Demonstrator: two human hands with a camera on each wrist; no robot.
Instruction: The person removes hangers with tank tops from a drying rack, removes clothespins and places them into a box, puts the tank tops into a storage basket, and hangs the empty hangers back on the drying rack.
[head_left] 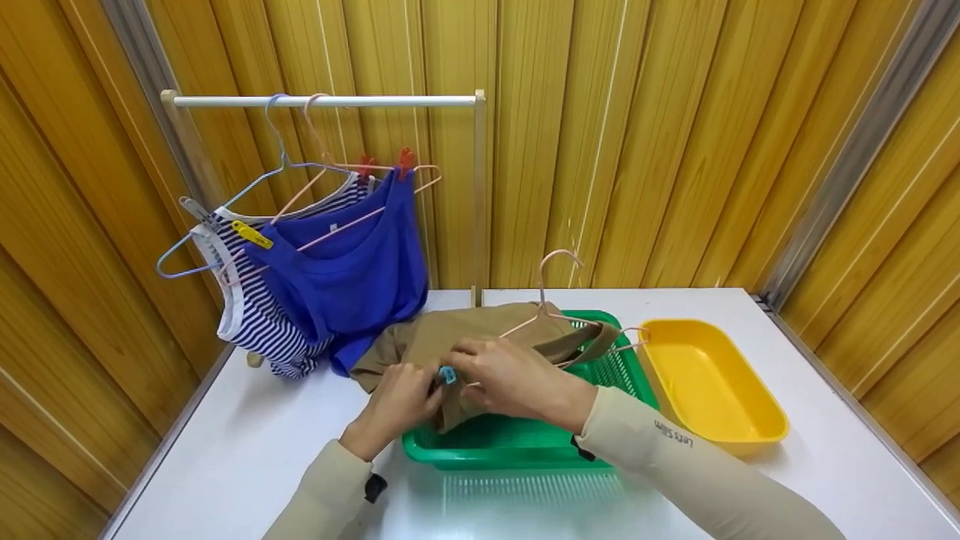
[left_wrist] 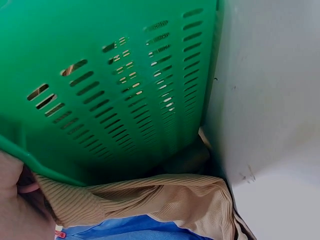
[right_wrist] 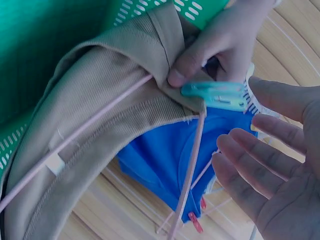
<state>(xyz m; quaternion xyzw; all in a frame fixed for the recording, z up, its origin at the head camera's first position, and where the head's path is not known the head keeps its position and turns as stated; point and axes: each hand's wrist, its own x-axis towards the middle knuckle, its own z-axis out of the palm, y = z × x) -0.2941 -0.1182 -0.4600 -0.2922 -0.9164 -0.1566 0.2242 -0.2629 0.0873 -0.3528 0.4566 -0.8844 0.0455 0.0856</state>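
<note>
A brown ribbed tank top (head_left: 450, 330) lies over the green basket (head_left: 510, 455), with a pink wire hanger (head_left: 541, 289) in it. My left hand (head_left: 405, 396) pinches the top's strap, its thumb pressing the cloth in the right wrist view. Beside that thumb, a teal clothespin (right_wrist: 215, 94) sits at the strap and the hanger's corner. My right hand (right_wrist: 280, 165) is held next to the clothespin, its fingers extended and apart from it. The left wrist view shows only part of the left hand (left_wrist: 15, 200), by the brown cloth.
A rack (head_left: 375, 100) at the back left carries a blue tank top (head_left: 345, 277) and a striped top (head_left: 274, 337) on hangers. Red, yellow and grey clothespins hold them. A yellow tray (head_left: 712, 375) stands right of the basket on the white table (head_left: 247, 465). Wood-patterned walls enclose the table.
</note>
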